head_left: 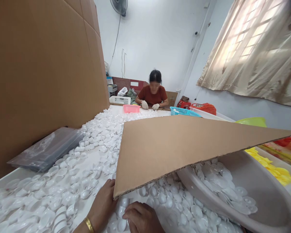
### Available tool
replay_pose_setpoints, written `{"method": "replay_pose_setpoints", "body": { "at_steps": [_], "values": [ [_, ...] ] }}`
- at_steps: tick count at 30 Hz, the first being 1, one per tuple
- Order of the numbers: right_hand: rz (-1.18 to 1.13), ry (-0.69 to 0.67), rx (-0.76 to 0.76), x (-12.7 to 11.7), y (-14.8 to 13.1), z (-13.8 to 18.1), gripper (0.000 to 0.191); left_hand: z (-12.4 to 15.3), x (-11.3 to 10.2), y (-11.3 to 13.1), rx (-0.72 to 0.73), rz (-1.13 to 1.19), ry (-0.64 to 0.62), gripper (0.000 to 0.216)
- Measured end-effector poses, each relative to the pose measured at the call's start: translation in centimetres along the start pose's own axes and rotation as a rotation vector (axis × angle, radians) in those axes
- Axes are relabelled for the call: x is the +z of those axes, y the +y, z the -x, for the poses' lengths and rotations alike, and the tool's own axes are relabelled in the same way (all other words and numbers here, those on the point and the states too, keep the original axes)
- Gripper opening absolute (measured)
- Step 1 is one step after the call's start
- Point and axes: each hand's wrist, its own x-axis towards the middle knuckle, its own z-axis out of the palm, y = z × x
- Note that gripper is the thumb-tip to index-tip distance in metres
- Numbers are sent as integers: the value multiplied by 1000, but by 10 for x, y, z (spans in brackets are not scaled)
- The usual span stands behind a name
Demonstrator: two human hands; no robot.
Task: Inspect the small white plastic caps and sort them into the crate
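My left hand (103, 199), with a gold bracelet (89, 224) at its wrist, rests among small white plastic cups (74, 179) at the near corner of a brown cardboard sheet (174, 142). The sheet's corner hides most of its fingers, so their grip does not show. Just right of it, my right hand (144, 217) is bent over the white pieces, its fingers curled in. A round white piece (122, 224) lies by its fingertips; whatever they hold is hidden. The sheet slants over the pile and over part of a large grey basin (264, 181).
White discs (220, 181) lie in the basin. A tall cardboard box (46, 71) and a clear plastic bag (50, 147) stand left. Across the table sits a person (153, 94) in gloves, near a pink tray (131, 108) and blue basket (184, 112). Yellow pieces (271, 165) are right.
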Motion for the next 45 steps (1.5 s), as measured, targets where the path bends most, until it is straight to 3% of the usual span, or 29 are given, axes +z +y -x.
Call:
{"method": "replay_pose_setpoints", "body": {
  "at_steps": [10, 16, 19, 23, 30, 35, 40, 45],
  "values": [
    [22, -20, 18, 3, 0, 4, 25, -1, -2, -1, 38, 16, -36, 21],
    [41, -37, 6, 7, 5, 7, 23, 1, 0, -2, 68, 10, 6, 26],
    [58, -76, 11, -1, 0, 0, 22, -1, -1, -2, 68, -20, 56, 27],
    [82, -152, 152, -21, -9, -11, 26, -4, -4, -1, 59, -85, 107, 18],
    [228, -316, 332, -40, -2, -15, 23, -4, -2, 12, 115, -54, -97, 29],
    [295, -306, 403, -61, 5, -17, 29, 0, -8, 37, 138, -28, -236, 31],
    [309, -333, 428, -69, 12, -16, 25, 4, -19, 38, -36, -8, -250, 33],
    [366, -416, 374, -67, 6, -14, 24, 4, -21, 46, -12, -47, -261, 29]
  ]
}}
